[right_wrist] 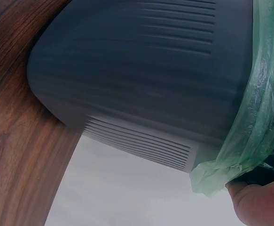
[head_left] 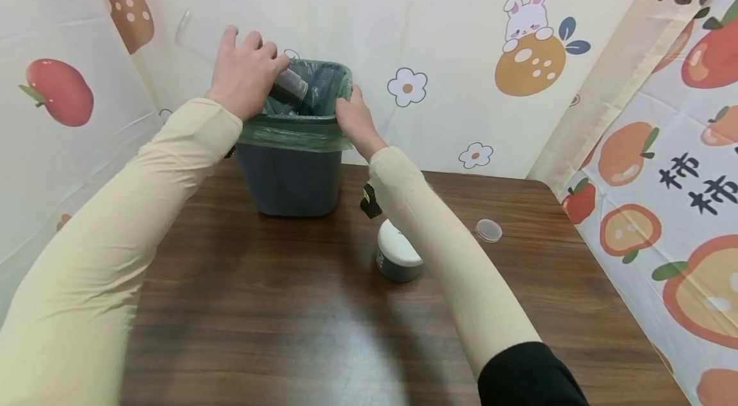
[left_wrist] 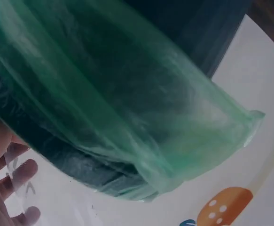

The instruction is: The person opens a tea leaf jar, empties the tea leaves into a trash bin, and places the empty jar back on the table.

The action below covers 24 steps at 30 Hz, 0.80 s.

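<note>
A dark grey trash bin (head_left: 291,178) stands at the back of the table, lined with a green plastic bag (head_left: 294,135) folded over its rim. My left hand (head_left: 245,76) holds a clear plastic cylindrical container (head_left: 293,84) on a slant, its lower end inside the bin's mouth and its other end up to the left. In the left wrist view, fingers (left_wrist: 21,174) curl around the see-through container, beside the bag. My right hand (head_left: 359,121) grips the bin's right rim; the right wrist view shows a digit (right_wrist: 263,202) pressed on the bag's edge.
A grey jar with a white lid (head_left: 398,249) stands on the brown wooden table (head_left: 259,329), near the right forearm. Farther right lies a small round clear lid (head_left: 489,230). Printed curtains (head_left: 444,118) hang close behind the bin and along both sides.
</note>
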### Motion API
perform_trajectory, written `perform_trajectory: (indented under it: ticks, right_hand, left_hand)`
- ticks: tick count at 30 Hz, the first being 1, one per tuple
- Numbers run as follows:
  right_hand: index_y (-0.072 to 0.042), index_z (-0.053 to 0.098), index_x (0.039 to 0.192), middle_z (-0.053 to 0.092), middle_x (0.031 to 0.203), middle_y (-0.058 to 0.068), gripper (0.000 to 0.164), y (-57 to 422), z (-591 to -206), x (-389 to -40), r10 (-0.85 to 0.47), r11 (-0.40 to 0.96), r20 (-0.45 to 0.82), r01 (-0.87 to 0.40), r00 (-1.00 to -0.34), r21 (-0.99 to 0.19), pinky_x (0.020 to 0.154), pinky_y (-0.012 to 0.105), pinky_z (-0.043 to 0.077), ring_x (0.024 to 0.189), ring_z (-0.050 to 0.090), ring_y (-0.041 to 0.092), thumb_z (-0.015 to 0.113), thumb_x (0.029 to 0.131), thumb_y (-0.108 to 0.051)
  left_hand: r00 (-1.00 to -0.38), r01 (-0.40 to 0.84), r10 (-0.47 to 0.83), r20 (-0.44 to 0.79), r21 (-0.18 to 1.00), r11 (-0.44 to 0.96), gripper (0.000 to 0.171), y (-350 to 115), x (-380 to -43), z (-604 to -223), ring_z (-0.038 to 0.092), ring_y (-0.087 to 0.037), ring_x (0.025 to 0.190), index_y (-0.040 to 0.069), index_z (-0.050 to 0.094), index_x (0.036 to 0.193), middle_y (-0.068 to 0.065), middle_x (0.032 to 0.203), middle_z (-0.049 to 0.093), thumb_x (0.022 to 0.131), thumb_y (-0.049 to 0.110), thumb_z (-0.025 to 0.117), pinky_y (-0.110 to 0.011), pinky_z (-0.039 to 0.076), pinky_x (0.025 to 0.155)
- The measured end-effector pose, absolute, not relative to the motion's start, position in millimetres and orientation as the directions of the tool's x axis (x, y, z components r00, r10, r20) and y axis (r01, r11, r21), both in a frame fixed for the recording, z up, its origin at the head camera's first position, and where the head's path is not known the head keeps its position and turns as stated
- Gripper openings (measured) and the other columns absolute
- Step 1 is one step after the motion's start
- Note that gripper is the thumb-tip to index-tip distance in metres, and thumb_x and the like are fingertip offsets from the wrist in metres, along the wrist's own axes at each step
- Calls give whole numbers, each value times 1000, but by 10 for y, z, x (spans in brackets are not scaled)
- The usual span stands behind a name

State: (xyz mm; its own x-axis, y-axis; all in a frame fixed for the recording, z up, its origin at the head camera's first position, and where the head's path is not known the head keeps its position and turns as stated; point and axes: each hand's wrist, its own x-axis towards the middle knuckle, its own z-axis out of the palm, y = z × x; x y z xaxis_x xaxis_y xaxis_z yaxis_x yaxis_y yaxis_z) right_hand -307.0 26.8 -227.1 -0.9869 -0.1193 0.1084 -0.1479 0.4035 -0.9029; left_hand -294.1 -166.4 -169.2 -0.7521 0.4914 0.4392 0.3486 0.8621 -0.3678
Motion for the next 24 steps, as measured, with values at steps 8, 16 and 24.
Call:
perform_trajectory:
  ticks: [8,16,24]
  right_hand:
    - [-20,2,143,14,148,-3,55,274,-2254,-3073,-122,398,89,-131,-989,-908,105,29,20,132,14,9,26,94,-29]
    - [-18,3,143,16,147,-3,55,273,-2265,-3090,-128,394,99,-142,-987,-908,105,29,20,132,15,9,26,93,-27]
    - [-18,5,143,18,147,-3,55,268,-2280,-3092,-116,403,112,-149,-987,-903,105,30,21,132,16,10,27,93,-27]
  left_hand:
    - [-744,353,493,452,-360,863,34,-1657,-2937,-1697,35,-39,93,6,45,110,-19,94,45,78,-6,48,-63,23,88]
    - [-682,363,586,437,-493,790,33,-1671,-2958,-1681,39,-37,97,6,53,102,-18,96,53,73,-10,54,-55,14,103]
    - [-669,373,595,445,-491,787,29,-1675,-2967,-1712,38,-38,96,6,52,99,-18,93,52,75,-11,51,-57,15,102]
